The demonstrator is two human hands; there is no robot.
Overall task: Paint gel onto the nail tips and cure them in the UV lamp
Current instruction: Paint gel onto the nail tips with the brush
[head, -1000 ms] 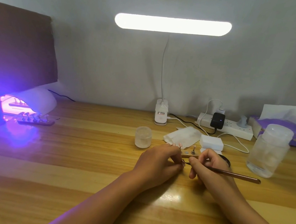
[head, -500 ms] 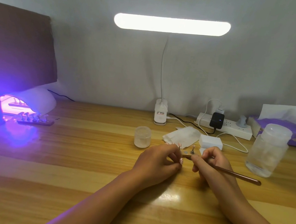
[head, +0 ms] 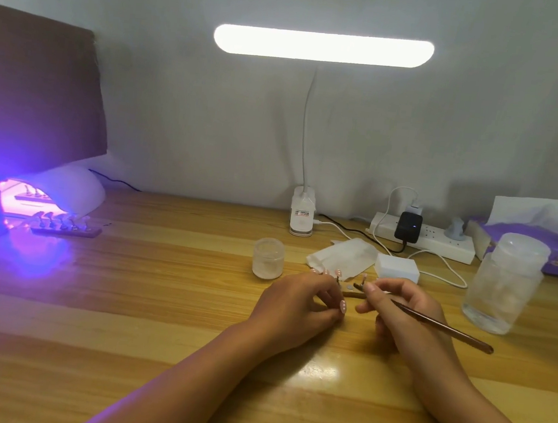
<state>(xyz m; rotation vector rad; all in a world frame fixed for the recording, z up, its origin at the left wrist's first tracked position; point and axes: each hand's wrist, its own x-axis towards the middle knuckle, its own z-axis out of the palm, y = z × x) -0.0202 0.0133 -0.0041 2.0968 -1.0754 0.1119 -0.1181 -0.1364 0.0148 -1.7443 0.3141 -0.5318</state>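
Head view: left hand (head: 299, 303) at frame centre, grip curled round the left end of a small holder strip (head: 353, 290) lying on the bench (head: 158, 302). Nail tips (head: 363, 279) stand on the strip between the hands. Right hand (head: 401, 310), just right of centre, grip pinching a brush (head: 444, 328). The brush head is at the strip and the handle points to lower right. UV lamp (head: 67, 185) glows purple at mid left, with a second strip (head: 65, 228) of tips at its mouth. Small jar (head: 268, 258) sits just left of the hands. White pads (head: 397, 268) and a power strip (head: 439, 243) are behind them, and a clear bottle (head: 504, 283) is at right.
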